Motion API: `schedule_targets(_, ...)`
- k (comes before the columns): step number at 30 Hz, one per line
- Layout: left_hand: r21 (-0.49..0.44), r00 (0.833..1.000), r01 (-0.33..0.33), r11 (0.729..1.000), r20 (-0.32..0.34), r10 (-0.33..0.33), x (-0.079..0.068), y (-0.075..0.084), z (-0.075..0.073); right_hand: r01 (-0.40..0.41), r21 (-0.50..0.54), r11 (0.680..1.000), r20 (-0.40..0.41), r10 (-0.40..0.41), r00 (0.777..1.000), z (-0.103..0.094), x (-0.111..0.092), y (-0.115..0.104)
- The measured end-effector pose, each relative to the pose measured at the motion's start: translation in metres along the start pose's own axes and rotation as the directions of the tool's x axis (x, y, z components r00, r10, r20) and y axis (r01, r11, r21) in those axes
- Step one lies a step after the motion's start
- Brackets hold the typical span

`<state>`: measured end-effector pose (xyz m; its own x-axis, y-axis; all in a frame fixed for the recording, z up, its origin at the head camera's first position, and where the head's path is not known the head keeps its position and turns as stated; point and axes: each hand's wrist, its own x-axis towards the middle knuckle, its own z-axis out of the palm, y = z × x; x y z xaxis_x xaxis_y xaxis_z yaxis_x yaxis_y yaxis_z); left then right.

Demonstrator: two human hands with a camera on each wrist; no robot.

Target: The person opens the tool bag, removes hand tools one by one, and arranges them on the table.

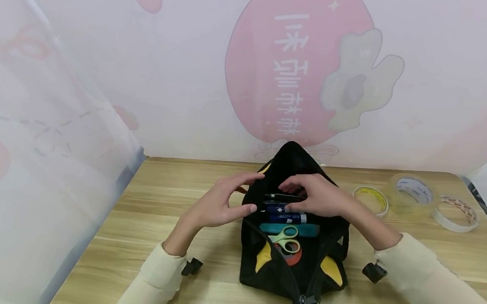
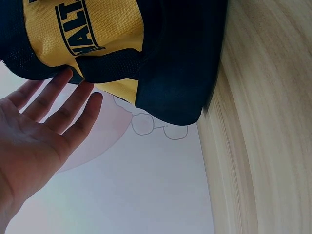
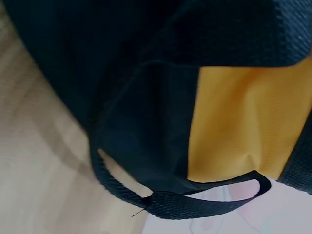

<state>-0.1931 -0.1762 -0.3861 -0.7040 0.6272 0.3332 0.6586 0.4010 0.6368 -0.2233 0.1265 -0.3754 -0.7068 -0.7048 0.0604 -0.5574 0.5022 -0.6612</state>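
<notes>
An unzipped black and yellow tool bag [image 1: 255, 278] lies on the table, its mouth facing up. My left hand [image 1: 222, 200] is at the bag's left edge, fingers extended; in the left wrist view its fingertips are by the yellow side and black strap [image 2: 109, 67]. Over the bag's opening is my right hand [image 1: 319, 196], its fingers loosely bent and the thumb tip by a dark blue marker [image 1: 275, 207]. Inside lie a black pen [image 1: 276, 197], another blue marker [image 1: 285, 218], a teal tool [image 1: 308, 230], green-handled scissors [image 1: 290, 232] and a red round item [image 1: 294, 258].
To the right of the bag sit a yellow-lined tape roll [image 1: 382, 208], a wide clear tape roll [image 1: 411, 203] and a white tape roll [image 1: 454, 227]. A printed cloth [image 1: 188, 95] hangs behind the wooden table [image 1: 133, 239]. The zipper pull [image 1: 306, 300] is at the bag's near end.
</notes>
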Motion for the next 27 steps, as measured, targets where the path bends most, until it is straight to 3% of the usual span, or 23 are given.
schedule_targets(27, 0.030, 1.000, 0.008, 1.000, -0.004, -0.008, -0.001, 0.002, 0.000, -0.092, -0.131, 0.987, 0.093, 0.105, 0.990, 0.037, 0.006, 0.023)
